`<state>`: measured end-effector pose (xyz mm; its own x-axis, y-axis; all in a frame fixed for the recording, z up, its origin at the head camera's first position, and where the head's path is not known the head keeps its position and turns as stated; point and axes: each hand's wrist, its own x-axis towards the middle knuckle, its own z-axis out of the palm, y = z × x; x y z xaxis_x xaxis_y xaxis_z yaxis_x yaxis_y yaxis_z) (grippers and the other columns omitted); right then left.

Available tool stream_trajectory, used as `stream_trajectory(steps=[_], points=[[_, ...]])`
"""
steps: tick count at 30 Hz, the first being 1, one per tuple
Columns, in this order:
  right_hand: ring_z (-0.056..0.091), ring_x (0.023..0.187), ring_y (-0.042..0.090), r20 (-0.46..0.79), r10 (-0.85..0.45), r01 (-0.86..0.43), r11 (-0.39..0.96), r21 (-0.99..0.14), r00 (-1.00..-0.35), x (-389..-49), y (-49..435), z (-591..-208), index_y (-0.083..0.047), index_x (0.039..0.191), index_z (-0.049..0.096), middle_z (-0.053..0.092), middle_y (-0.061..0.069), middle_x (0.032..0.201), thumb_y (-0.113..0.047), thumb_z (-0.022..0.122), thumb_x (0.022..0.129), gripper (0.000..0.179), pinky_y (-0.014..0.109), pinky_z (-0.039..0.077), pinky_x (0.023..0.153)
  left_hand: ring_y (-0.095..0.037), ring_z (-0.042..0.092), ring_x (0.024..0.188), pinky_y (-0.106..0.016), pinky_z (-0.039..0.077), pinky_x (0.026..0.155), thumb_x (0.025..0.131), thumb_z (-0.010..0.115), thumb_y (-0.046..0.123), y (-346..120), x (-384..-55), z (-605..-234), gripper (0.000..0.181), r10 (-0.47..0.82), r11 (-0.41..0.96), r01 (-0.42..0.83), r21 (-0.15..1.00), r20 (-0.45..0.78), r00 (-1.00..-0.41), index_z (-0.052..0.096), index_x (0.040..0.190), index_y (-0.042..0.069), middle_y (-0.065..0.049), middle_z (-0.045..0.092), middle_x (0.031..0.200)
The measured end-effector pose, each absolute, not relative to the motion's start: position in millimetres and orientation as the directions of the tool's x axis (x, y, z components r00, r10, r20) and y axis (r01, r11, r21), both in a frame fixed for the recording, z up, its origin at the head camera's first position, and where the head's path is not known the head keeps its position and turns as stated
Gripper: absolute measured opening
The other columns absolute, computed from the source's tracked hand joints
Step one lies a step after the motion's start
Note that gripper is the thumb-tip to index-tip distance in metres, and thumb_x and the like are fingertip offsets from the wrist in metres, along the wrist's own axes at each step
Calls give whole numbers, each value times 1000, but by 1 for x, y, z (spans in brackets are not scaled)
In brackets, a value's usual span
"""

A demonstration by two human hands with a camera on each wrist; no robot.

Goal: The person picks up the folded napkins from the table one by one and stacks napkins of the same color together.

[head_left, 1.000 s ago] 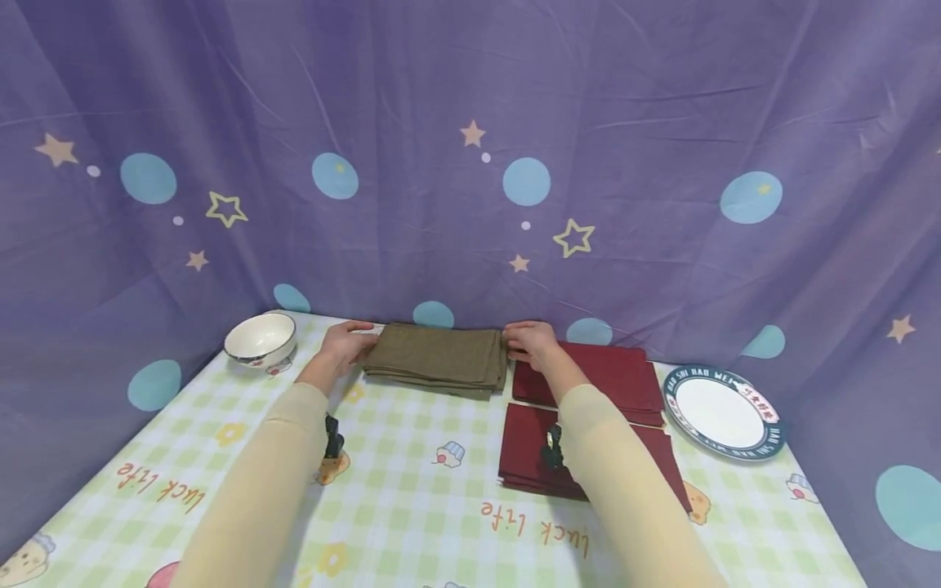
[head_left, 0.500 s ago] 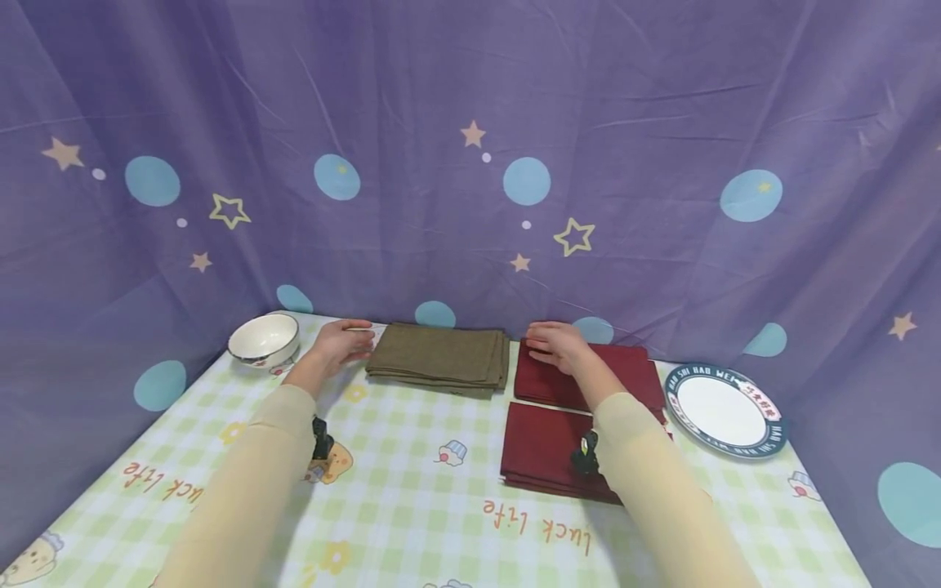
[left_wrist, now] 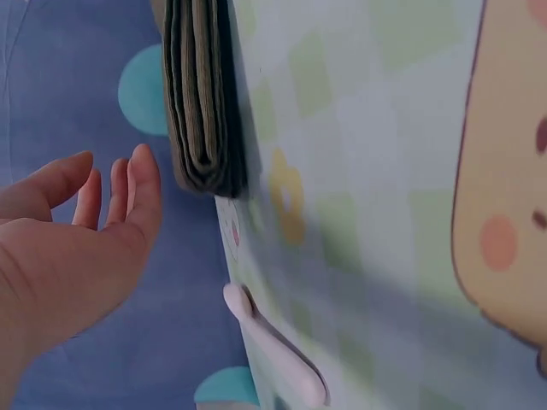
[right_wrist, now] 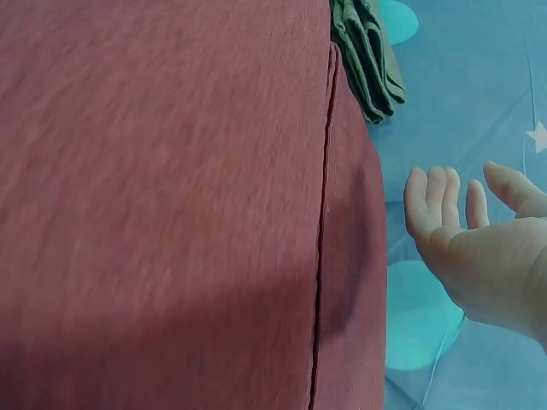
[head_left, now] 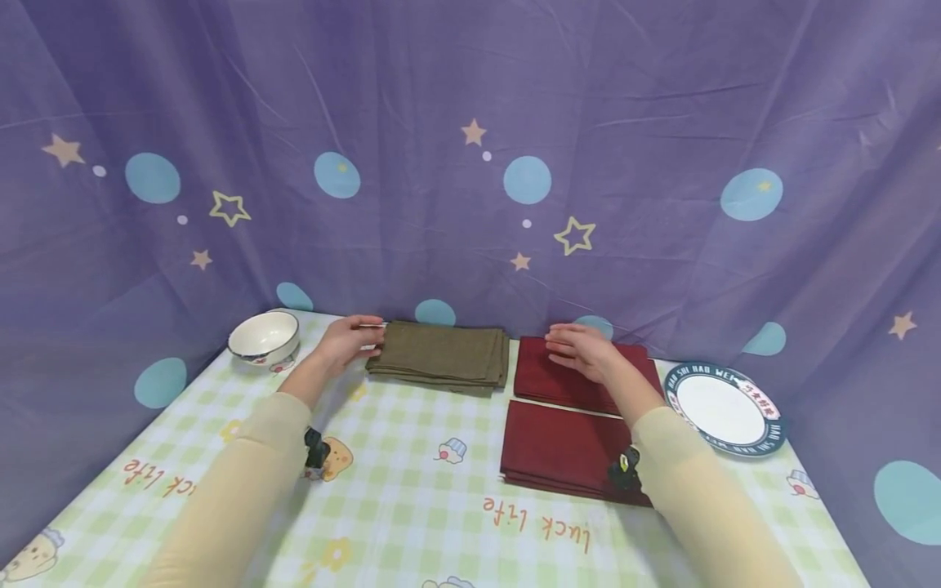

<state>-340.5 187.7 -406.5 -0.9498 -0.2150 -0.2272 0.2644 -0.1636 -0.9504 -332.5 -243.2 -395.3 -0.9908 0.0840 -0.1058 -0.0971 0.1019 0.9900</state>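
Note:
A folded olive-brown cloth (head_left: 441, 353) lies at the back of the table, its stacked layers showing in the left wrist view. My left hand (head_left: 349, 343) hovers at the cloth's left end, fingers loosely bent and holding nothing; the left wrist view shows the fingertips apart from the fold. Over the back one of two folded dark red cloths (head_left: 532, 371) hangs my right hand (head_left: 584, 349). Its fingers are relaxed, with nothing in them. The other red cloth (head_left: 551, 445) lies just in front, partly covered by the right forearm.
At the back left stands a white bowl (head_left: 263, 336). A white plate (head_left: 720, 411) with a dark teal rim lies right of the red cloths. In the left wrist view, a white spoon (left_wrist: 282, 354) rests near the table edge. A purple curtain (head_left: 441, 163) hangs behind the table.
My right hand has moved right, from the olive cloth's right end to above the back red cloth. The left hand drew slightly away, then came back toward the olive cloth. The cloths stay put.

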Motion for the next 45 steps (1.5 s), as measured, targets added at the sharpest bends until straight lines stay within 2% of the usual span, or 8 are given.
stream_trajectory(steps=[2, 7, 13, 18, 22, 28, 34, 45], points=[[67, 101, 16, -224, -221, 264, -170, -949, -949, -336, 193, -406, 5, 136, 48, 69, 3, 103, -4, 50, 106, 31, 48, 42, 109, -16, 66, 99, -46, 48, 104, 101, 56, -2, -238, -331, -396, 49, 103, 110, -91, 990, -103, -989, 39, 144, -15, -13, 61, 122], [68, 102, 16, -196, -236, 239, -170, -956, -952, -323, 204, -408, 5, 132, 51, 70, 8, 110, -3, 49, 106, 27, 46, 47, 106, -16, 67, 100, -45, 50, 102, 101, 57, -1, -221, -324, -399, 47, 151, 104, -80, 991, -95, -984, 41, 142, -15, -17, 61, 128], [68, 104, 18, -167, -248, 213, -175, -961, -954, -305, 211, -408, 6, 130, 53, 71, 6, 108, -1, 50, 105, 26, 45, 50, 102, -41, 54, 126, -40, 54, 96, 102, 55, 0, -196, -315, -403, 44, 226, 106, -83, 991, -105, -968, 42, 142, -14, -31, 46, 145], [69, 100, 16, -146, -255, 191, -161, -968, -956, -291, 219, -409, 2, 124, 58, 71, 5, 107, -1, 51, 105, 21, 47, 49, 102, -46, 51, 127, -46, 52, 99, 103, 53, -1, -175, -308, -409, 44, 292, 98, -90, 991, -116, -949, 40, 142, -16, -36, 45, 142], [69, 100, 14, -133, -261, 172, -132, -976, -956, -280, 227, -410, 10, 133, 51, 71, 1, 104, -1, 51, 105, 31, 45, 51, 100, -42, 56, 121, -46, 53, 97, 101, 56, -2, -157, -304, -413, 43, 323, 105, -114, 988, -143, -936, 43, 141, -15, -34, 50, 139], [68, 102, 13, -116, -262, 148, -108, -983, -958, -264, 237, -408, 6, 129, 55, 70, 2, 109, -5, 53, 105, 27, 42, 52, 99, -38, 59, 118, -49, 53, 97, 99, 60, -3, -136, -296, -417, 44, 395, 125, -131, 983, -171, -903, 48, 140, -11, -29, 56, 132], [65, 112, 20, -122, -224, 131, -25, -991, -967, -249, 250, -409, 7, 132, 54, 65, 12, 123, -10, 58, 104, 33, 42, 52, 99, -36, 62, 114, -48, 54, 95, 98, 63, -1, -123, -285, -418, 43, 471, 96, -110, 989, -143, -870, 49, 136, -13, -23, 62, 123], [64, 115, 23, -134, -193, 135, 7, -991, -972, -227, 276, -418, 15, 140, 42, 61, 17, 130, -11, 60, 103, 49, 45, 50, 101, -47, 53, 123, -51, 52, 97, 99, 61, -1, -108, -280, -423, 43, 470, 114, -165, 980, -199, -860, 48, 139, -11, -32, 55, 133]])
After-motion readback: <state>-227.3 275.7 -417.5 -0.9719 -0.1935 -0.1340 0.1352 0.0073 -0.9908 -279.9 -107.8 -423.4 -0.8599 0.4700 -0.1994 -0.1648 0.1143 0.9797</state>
